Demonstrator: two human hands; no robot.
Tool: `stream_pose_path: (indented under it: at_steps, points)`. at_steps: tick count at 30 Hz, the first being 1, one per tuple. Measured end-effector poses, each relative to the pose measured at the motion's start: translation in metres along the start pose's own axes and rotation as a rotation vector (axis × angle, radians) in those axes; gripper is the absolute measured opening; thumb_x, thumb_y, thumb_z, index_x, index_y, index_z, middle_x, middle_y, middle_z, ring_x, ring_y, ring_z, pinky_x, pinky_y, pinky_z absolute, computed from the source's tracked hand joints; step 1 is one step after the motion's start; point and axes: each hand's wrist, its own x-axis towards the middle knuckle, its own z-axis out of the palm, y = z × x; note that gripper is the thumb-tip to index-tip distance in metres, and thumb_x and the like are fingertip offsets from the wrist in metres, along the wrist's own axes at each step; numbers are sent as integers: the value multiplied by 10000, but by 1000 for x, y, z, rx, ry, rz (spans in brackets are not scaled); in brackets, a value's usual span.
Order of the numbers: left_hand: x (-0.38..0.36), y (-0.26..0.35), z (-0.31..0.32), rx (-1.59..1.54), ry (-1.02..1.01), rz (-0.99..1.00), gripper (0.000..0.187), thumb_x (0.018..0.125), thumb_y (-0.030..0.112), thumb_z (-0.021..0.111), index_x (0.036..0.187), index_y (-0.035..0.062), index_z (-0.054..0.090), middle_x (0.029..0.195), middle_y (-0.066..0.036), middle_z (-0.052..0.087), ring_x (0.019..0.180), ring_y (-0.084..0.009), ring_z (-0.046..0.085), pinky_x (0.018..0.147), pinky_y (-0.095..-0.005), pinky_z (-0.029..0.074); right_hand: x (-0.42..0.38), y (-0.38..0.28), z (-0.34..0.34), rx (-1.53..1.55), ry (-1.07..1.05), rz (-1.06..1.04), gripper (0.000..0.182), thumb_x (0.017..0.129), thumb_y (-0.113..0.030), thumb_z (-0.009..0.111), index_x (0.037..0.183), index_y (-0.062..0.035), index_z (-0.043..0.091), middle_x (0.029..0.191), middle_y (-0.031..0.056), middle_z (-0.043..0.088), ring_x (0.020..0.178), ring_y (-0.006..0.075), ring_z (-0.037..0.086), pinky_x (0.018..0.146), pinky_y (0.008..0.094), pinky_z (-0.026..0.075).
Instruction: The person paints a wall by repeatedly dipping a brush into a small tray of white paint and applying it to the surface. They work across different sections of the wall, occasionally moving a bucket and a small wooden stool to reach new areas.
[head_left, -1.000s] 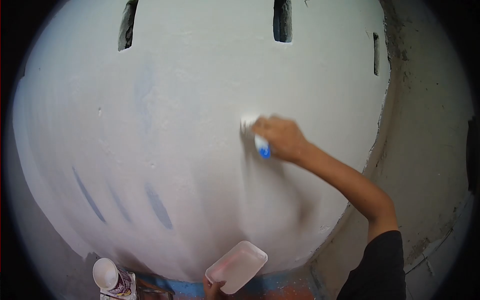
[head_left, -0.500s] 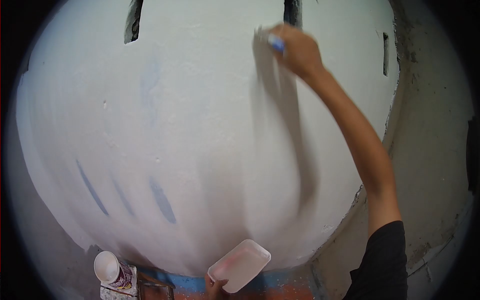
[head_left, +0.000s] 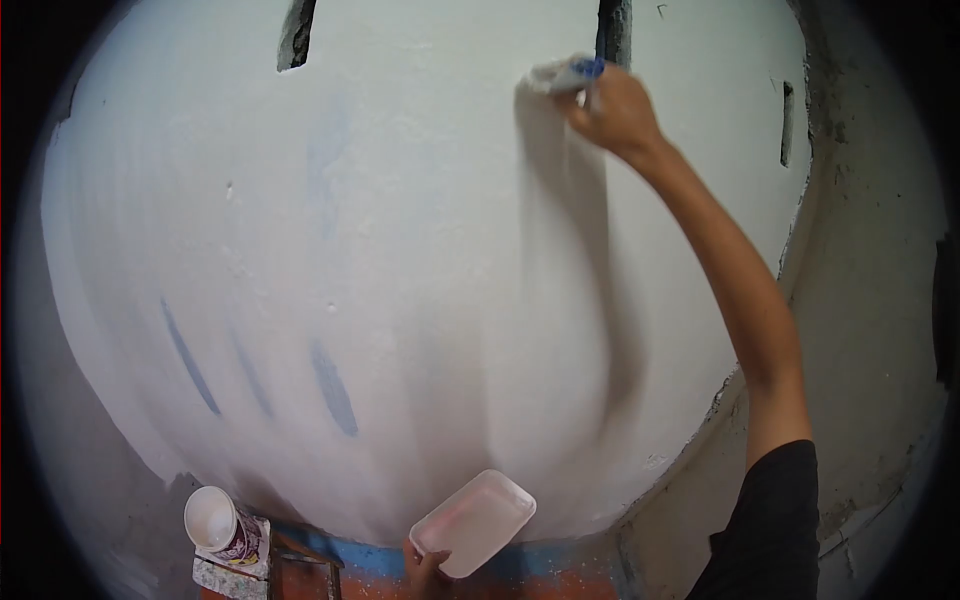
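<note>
My right hand [head_left: 622,112] is raised high against the white wall [head_left: 430,210], closed around a paintbrush [head_left: 572,76]. The brush shows a blue part near my fingers, and its pale bristle end points left at the wall surface. Low in the view, my left hand [head_left: 425,566] grips the near edge of a shallow white plastic tray [head_left: 480,522], thumb over the rim. The tray is tilted and looks whitish inside, with a faint pink patch. Shadows of my right arm and the brush fall on the wall below them.
A white bucket [head_left: 212,520] with a purple printed side stands on a paint-spattered stool or ladder top [head_left: 232,575] at lower left. Dark slots [head_left: 296,35] are cut into the wall. Bluish streaks [head_left: 333,388] mark its lower left. Bare grey wall [head_left: 870,250] lies to the right.
My right hand has turned at the wrist, and the brush now tips differently, its blue part higher. The view has shifted slightly. The tray stays in my left hand.
</note>
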Motion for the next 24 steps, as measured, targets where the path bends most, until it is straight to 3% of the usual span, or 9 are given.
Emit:
stream_pose_path:
  at_steps: [4,5,7,10,14,16,19,21,24]
  points:
    - [7,-20,-26,15,-35,-20,662,808,90,680,1406,15,405,1319,-212,525,1181,-350,573,947,-458,549,36,-2,-4,-181,54,110,208,890,-208,678,1078,-130,722,939,86,736,822,317,696,706,383,557]
    - [11,-28,-32,11,-30,-18,651,813,83,679,1402,12,410,1315,-206,529,1181,-343,574,952,-448,546,28,-6,5,-108,177,-38,169,859,-192,673,998,-96,690,882,95,706,838,323,678,723,440,553]
    - [9,-29,-38,21,-42,-9,625,826,79,679,1392,6,422,1301,-193,538,1178,-331,575,959,-427,539,-8,-23,26,-208,127,-226,227,825,-150,649,1049,-142,682,975,27,647,817,278,646,659,409,552]
    - [5,-15,-24,23,-44,11,632,792,84,654,1374,13,419,1281,-181,544,1171,-325,581,949,-430,548,-99,-84,53,-351,-51,-309,301,817,-96,619,1111,-108,683,1003,-4,677,788,160,638,533,276,509]
    - [-11,15,8,5,78,-6,693,699,93,608,1353,39,384,1267,-177,527,1164,-332,589,917,-476,583,-201,-155,64,-76,-233,-344,267,787,-87,647,1051,-78,684,892,15,628,706,146,615,457,276,476]
    - [-14,16,6,9,97,6,686,704,98,613,1349,43,387,1263,-172,526,1164,-328,586,913,-477,583,-199,-166,50,53,-497,-183,345,755,-96,688,1100,-89,670,951,30,650,780,198,643,558,320,536]
    - [-11,12,-1,-15,89,44,647,715,72,615,1329,44,411,1241,-158,539,1152,-303,580,934,-451,551,-134,-130,39,84,-432,45,483,709,-159,759,1180,-150,649,1115,46,673,979,283,656,825,399,545]
    - [-10,13,-1,-25,98,46,579,730,16,614,1286,35,455,1195,-134,566,1125,-261,572,982,-400,488,-82,-97,37,-33,-117,24,367,761,-134,712,1124,-152,666,1068,35,663,925,277,647,756,396,549]
    - [-7,9,-3,41,70,45,689,711,114,623,1360,66,398,1269,-152,524,1170,-314,579,925,-462,575,-58,-93,33,-151,101,12,267,800,-109,660,1063,-150,671,983,28,649,844,260,641,667,383,550]
